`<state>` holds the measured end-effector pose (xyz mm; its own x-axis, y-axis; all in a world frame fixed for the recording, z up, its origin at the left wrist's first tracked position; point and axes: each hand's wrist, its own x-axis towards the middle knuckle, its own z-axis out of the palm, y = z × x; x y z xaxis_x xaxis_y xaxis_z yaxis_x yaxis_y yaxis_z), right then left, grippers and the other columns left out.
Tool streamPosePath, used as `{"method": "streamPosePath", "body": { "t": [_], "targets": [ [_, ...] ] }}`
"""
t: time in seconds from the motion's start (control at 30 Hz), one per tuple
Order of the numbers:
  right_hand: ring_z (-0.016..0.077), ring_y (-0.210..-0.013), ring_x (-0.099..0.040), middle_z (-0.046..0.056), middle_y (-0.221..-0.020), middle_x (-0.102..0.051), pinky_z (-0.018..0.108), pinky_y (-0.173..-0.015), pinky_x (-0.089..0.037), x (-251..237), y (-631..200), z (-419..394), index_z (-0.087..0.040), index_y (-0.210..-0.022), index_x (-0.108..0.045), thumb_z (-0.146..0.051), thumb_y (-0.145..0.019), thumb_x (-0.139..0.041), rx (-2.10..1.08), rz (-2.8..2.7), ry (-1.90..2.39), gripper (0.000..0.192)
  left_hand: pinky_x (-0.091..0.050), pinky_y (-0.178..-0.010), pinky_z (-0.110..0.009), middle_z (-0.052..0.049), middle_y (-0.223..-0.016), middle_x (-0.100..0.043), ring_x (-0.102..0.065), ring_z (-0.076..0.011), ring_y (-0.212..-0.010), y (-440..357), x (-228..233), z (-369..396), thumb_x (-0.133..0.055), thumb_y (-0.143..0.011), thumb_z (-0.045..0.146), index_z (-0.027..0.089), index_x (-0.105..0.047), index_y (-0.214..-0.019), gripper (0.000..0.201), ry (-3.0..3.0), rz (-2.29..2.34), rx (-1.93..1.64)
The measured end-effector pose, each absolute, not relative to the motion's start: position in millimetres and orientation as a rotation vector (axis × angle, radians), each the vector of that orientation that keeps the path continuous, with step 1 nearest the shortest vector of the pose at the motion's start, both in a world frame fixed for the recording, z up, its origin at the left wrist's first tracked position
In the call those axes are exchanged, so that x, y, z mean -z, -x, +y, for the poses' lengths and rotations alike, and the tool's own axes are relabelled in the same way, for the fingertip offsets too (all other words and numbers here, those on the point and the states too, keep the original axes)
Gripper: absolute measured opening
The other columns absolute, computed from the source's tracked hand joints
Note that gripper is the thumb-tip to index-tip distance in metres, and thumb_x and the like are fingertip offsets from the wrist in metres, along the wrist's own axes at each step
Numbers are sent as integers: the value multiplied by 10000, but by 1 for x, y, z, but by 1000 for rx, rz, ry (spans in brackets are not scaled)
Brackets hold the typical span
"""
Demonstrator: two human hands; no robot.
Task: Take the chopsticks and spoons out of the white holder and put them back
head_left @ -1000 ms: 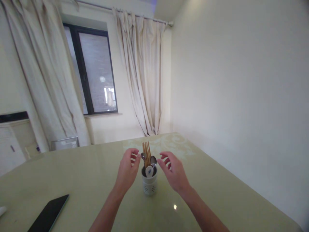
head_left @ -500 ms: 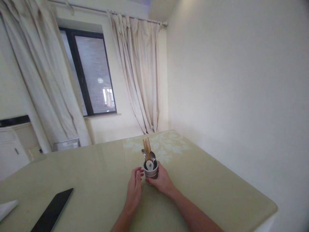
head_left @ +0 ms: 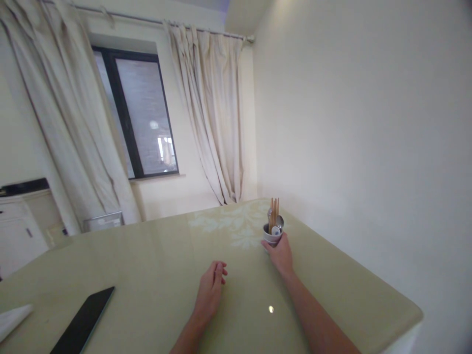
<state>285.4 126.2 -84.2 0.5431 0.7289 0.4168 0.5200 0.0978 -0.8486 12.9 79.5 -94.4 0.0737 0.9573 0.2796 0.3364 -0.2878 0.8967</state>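
At the near left edge of the table [head_left: 155, 255], a dark flat phone [head_left: 83, 324] is laid face up, its long axis running from near left to far right, with a white paper corner [head_left: 13, 319] just beside it at the left edge. These lie well apart from both hands.

Nearer the middle, the left hand [head_left: 212, 290] is rested on the glossy tabletop with the fingers loosely curled and closed on nothing; it appears to be parked there, free.

Further away and to the right, the right hand [head_left: 280, 253] is extended with the arm stretched out, and its fingers are wrapped around the near side of a small white utensil holder [head_left: 272, 237]. How tightly it is gripped cannot be told, since the fingertips are hidden behind the cup. The holder is stood upright on the table, near the far right edge, close to the wall [head_left: 368, 147] and on the pale floral pattern. It seems to be held low on its body so that it stays upright.

Wooden chopsticks [head_left: 274, 211] and metal spoons [head_left: 278, 222] are stood in it, long axes nearly vertical, ends pointing up.

Beyond the table, cream curtains [head_left: 214, 113] are hung on either side of a dark window [head_left: 143, 108].
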Motion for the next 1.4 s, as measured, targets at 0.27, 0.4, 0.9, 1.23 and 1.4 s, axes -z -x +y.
{"method": "streamPosePath", "body": {
  "t": [0.27,0.4,0.9,1.23,1.4],
  "targets": [
    [512,-1349,-492,342,-1466,-510,626,-1051,-414,78,-278,130,-84,-1444,-451,-633,-650,-780,-26,-979,1663,1020,-497,-754,-335,-63,-870,-701,-644,-215,-747,-13,98,82,-314,-1007,656,193,-648,-1021,571,-1739,1284,-1159],
    [468,-1429,-402,299,-1553,-435,678,-1125,-326,65,-257,111,-107,-1556,-360,-701,-870,-590,221,-1004,1466,936,-501,-765,-333,-60,-851,-707,-660,-221,-778,-14,98,78,-301,-1038,604,211,-639,-957,525,-1846,1307,-1109],
    [219,-923,-675,62,-947,-777,315,-859,-469,67,-158,54,-209,-963,-806,-402,-986,-554,-599,-2058,1048,319,-599,-947,-425,-139,-1269,-745,-702,-300,-1106,-27,151,77,-529,-875,147,210,-610,-1400,534,-3015,1115,-787],
    [231,-964,-679,62,-997,-788,327,-889,-461,61,-159,47,-224,-1007,-809,-350,-953,-602,-590,-2100,1076,248,-571,-952,-380,-86,-1152,-758,-680,-266,-1054,-37,163,74,-545,-960,280,286,-667,-1297,359,-2817,1219,-927],
    [232,-961,-682,58,-991,-788,328,-882,-461,63,-160,49,-226,-998,-807,-343,-949,-608,-575,-2088,1105,236,-581,-884,-373,-71,-1043,-762,-675,-278,-1027,-41,155,75,-505,-979,367,325,-721,-1212,321,-2633,1226,-978]
  ]
}}
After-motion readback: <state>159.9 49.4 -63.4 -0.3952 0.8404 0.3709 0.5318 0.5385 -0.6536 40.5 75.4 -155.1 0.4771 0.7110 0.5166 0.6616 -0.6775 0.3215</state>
